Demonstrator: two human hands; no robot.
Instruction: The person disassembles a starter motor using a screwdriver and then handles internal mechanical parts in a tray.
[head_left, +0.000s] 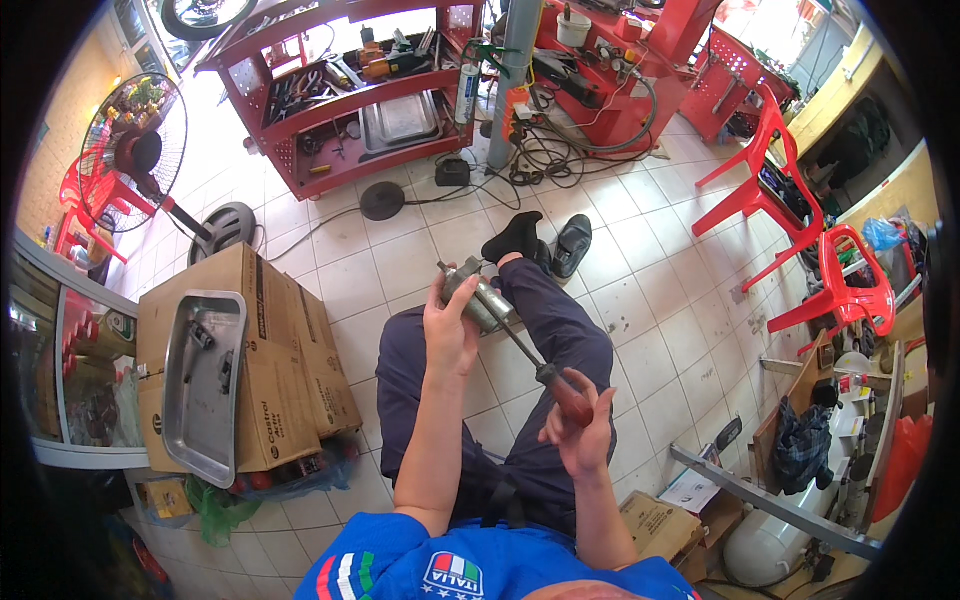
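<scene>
Above my lap, my left hand (pixel 453 328) is closed round a grey metal cylindrical part (pixel 487 308) with a bracket-like end near the fingertips. A screwdriver (pixel 568 398) with a reddish-brown handle lies in my right hand (pixel 587 440), thumb and fingers loosely about the handle. Its long shaft slants up and left to the metal part; whether the tip touches it is hidden by my left fingers and the part.
On the left, a metal tray (pixel 206 440) with small dark parts rests on cardboard boxes (pixel 290 370). Beyond my feet stand a red tool cart (pixel 300 180) and a grey post (pixel 515 80). A fan (pixel 135 150) and red chairs (pixel 775 200) flank the tiled floor. Cables trail there.
</scene>
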